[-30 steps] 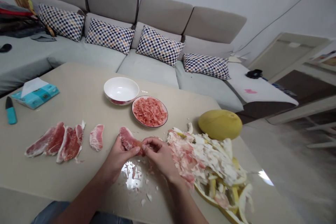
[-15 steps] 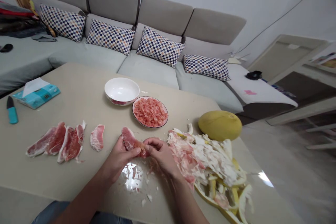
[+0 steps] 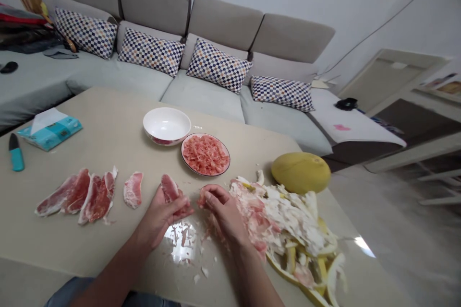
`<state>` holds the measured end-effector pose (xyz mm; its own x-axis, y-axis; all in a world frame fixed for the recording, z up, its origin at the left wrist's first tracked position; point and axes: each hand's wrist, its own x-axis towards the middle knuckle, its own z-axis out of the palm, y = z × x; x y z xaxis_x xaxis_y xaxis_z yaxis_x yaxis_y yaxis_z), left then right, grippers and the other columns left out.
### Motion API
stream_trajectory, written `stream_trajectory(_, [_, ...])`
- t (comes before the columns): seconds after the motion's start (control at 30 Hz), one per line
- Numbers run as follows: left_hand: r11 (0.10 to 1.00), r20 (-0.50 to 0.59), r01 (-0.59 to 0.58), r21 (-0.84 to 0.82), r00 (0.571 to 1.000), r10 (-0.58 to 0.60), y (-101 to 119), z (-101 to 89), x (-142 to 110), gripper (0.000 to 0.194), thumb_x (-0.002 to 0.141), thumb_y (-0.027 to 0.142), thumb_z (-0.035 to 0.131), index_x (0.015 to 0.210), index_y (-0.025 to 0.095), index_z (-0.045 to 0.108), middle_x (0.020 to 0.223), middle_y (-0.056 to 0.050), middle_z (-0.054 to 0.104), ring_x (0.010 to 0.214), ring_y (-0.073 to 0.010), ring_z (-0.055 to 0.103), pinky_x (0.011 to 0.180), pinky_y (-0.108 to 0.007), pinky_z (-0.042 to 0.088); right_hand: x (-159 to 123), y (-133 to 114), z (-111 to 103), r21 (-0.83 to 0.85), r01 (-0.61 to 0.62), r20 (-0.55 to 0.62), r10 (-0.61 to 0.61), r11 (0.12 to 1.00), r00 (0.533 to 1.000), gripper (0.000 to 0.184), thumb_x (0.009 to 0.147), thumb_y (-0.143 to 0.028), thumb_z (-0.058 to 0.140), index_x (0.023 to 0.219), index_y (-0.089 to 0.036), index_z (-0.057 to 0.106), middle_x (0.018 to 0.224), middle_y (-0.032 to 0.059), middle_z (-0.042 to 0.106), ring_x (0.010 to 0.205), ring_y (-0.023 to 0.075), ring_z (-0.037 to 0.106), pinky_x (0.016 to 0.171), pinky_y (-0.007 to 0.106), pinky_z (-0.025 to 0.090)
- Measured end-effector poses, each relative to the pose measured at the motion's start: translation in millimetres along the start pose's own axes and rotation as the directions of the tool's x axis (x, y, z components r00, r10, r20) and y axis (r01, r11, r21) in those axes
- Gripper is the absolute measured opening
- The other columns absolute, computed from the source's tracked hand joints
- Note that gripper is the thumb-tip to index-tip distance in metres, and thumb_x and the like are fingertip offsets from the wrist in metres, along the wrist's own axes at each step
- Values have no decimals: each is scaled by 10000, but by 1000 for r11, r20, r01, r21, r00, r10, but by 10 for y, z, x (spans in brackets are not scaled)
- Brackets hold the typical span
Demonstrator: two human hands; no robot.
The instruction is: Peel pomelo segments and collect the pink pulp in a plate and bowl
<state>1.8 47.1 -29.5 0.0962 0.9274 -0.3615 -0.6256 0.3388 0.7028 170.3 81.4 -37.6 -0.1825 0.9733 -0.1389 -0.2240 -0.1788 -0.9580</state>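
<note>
My left hand point(image 3: 161, 218) is closed on a pink pomelo segment point(image 3: 169, 188), its thumb lying across the fruit. A short gap to the right, my right hand point(image 3: 220, 206) pinches a small pink piece of pomelo point(image 3: 202, 198) between thumb and fingers; whether it is flesh or membrane I cannot tell. Just beyond the hands stands a dark-rimmed plate point(image 3: 228, 163) heaped with pink pomelo flesh point(image 3: 205, 153). Left of my left hand lie a single segment point(image 3: 133, 190) and several larger segments point(image 3: 97, 194) with white skin. Small scraps point(image 3: 204, 272) lie on the table below the hands.
A heap of peel and membrane point(image 3: 288, 223) covers the table's right side, beside a whole yellow pomelo point(image 3: 301, 172). A white bowl point(image 3: 167, 124) stands behind the plate. At far left are a tissue pack point(image 3: 54, 129) and a teal-handled knife point(image 3: 16, 157). A sofa point(image 3: 205, 88) runs behind.
My hands have moved apart. A small piece has come away from the segment into my right hand, while the rest of the segment stays in my left hand, slightly farther left.
</note>
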Motion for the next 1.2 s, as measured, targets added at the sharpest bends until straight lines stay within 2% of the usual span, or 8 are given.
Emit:
stream_trajectory(0.1, [994, -22, 25, 109, 999, -23, -32, 25, -1, 380, 654, 296, 824, 920, 205, 569, 865, 6, 610, 710, -140, 625, 713, -335, 544, -43, 5, 66, -65, 54, -24, -55, 996, 998, 254, 742, -397, 761, 849, -189, 663, 728, 10, 669, 675, 152, 611, 687, 279, 502])
stream_trajectory(0.23, [985, -6, 10, 170, 1000, -9, -55, 35, 7, 397, 677, 313, 809, 978, 195, 578, 1049, -70, 649, 862, -201, 654, 702, -312, 528, -106, 7, 155, -152, 115, -30, -121, 982, 992, 201, 773, -364, 741, 859, -196, 672, 798, 20, 687, 737, 159, 629, 730, 279, 503])
stream_trajectory(0.4, [979, -4, -59, 195, 998, 61, -60, 33, 16, 348, 672, 296, 812, 877, 196, 550, 935, -39, 678, 804, -192, 660, 726, -326, 518, -128, 20, 144, -199, 141, 18, -140, 970, 990, 193, 790, -360, 726, 891, -206, 671, 828, 26, 686, 759, 173, 641, 737, 293, 521])
stream_trajectory(0.5, [940, -15, -148, 307, 987, 161, -58, 59, 15, 308, 663, 280, 812, 831, 191, 570, 849, -13, 674, 743, -160, 631, 705, -283, 489, -123, 25, 99, -239, 138, 48, -131, 961, 990, 267, 780, -362, 740, 993, -220, 665, 833, 26, 678, 769, 179, 639, 721, 292, 527])
stream_trajectory(0.67, [854, 1, -258, 453, 957, 289, -83, 55, 42, 258, 685, 266, 789, 789, 195, 564, 801, 8, 646, 720, -132, 581, 700, -246, 448, -118, 19, 73, -365, 172, 40, -169, 915, 985, 183, 796, -377, 720, 856, -204, 727, 890, 59, 678, 793, 191, 637, 701, 286, 518])
stream_trajectory(0.9, [907, 69, -228, 353, 973, 218, -120, 18, 48, 294, 706, 232, 763, 837, 208, 500, 893, -14, 673, 797, -160, 624, 731, -281, 465, -39, 91, 51, -56, -49, -16, 49, 997, 999, 320, 699, -451, 792, 835, -165, 745, 691, 31, 708, 595, 147, 628, 629, 276, 506])
stream_trajectory(1.1, [909, 78, -218, 354, 976, 203, -84, 57, 8, 289, 720, 207, 747, 880, 205, 506, 923, -21, 661, 856, -171, 633, 797, -313, 476, 14, 90, 59, 241, -159, 4, 163, 957, 987, 347, 618, -418, 858, 812, -151, 751, 660, 18, 694, 564, 106, 600, 574, 213, 498])
stream_trajectory(1.2, [921, 75, -232, 313, 973, 220, -90, 49, 18, 297, 711, 191, 752, 877, 207, 507, 931, -19, 654, 872, -169, 631, 829, -320, 472, 4, 69, 23, 245, -164, 11, 166, 956, 986, 354, 615, -417, 860, 830, -157, 750, 734, 28, 706, 622, 114, 630, 631, 225, 531])
